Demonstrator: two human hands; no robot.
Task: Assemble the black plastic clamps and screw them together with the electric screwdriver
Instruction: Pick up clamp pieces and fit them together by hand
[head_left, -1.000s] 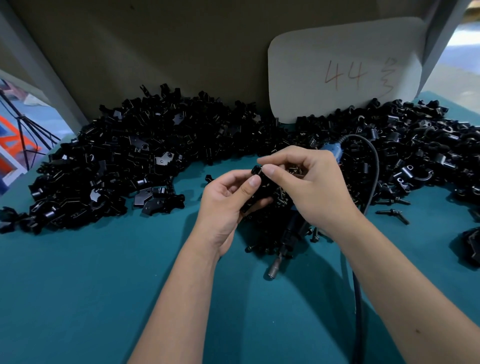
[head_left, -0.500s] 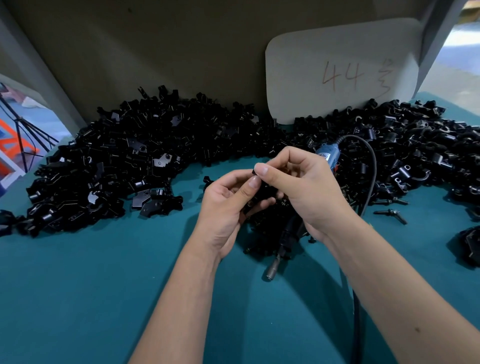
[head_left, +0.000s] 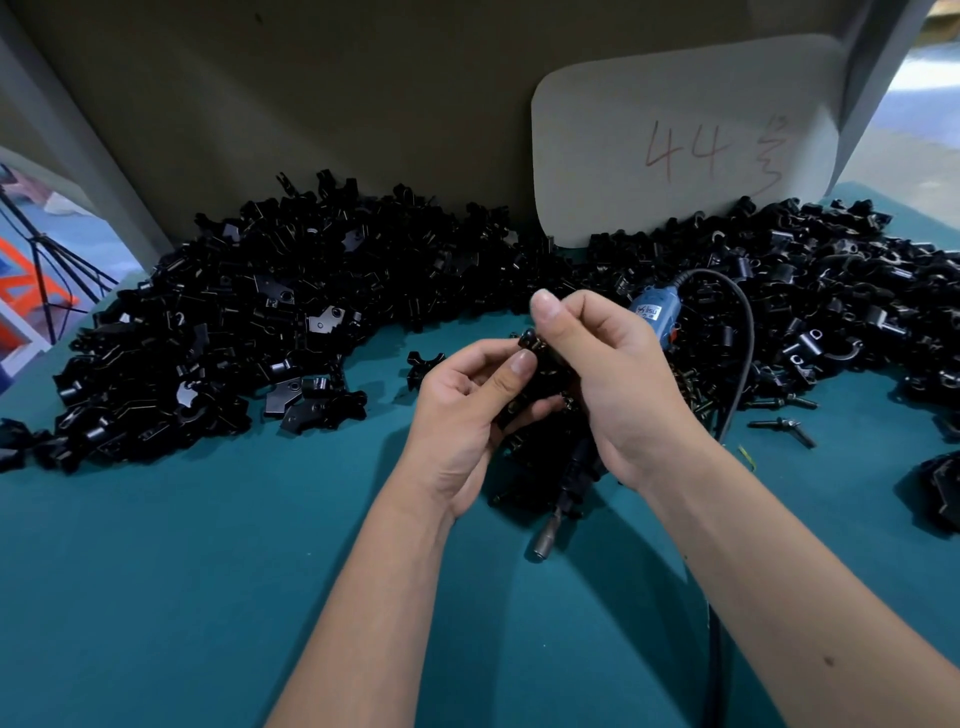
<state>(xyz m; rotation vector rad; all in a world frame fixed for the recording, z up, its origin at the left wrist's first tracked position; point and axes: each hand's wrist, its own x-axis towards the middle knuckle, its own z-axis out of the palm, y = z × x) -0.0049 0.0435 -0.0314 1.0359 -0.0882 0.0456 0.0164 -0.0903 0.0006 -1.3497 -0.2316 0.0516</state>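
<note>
Teal cloth (head_left: 182, 597) covers the bench, with a long heap of black clamp parts (head_left: 249, 332) banked against the back panel and a pale card (head_left: 675, 104) marked "44" propped behind it. Both hands meet above the middle of the bench: the left hand (head_left: 462, 415) curls its fingers and thumb round a black clamp piece (head_left: 530, 384), and the right hand (head_left: 613, 384) pinches at the top of the same piece, at what looks like a small fitting, though the fingers hide how the parts mate. The electric screwdriver (head_left: 649, 312) lies on the cloth under the right hand, its bit end (head_left: 540, 545) towards the person and its cable (head_left: 743, 332) looping to the right; loose screws (head_left: 779, 423) lie near. To do this well, the parts should probably be seated flush and the holes lined up before the driver is picked up, with the left hand holding firm so nothing twists.
</note>
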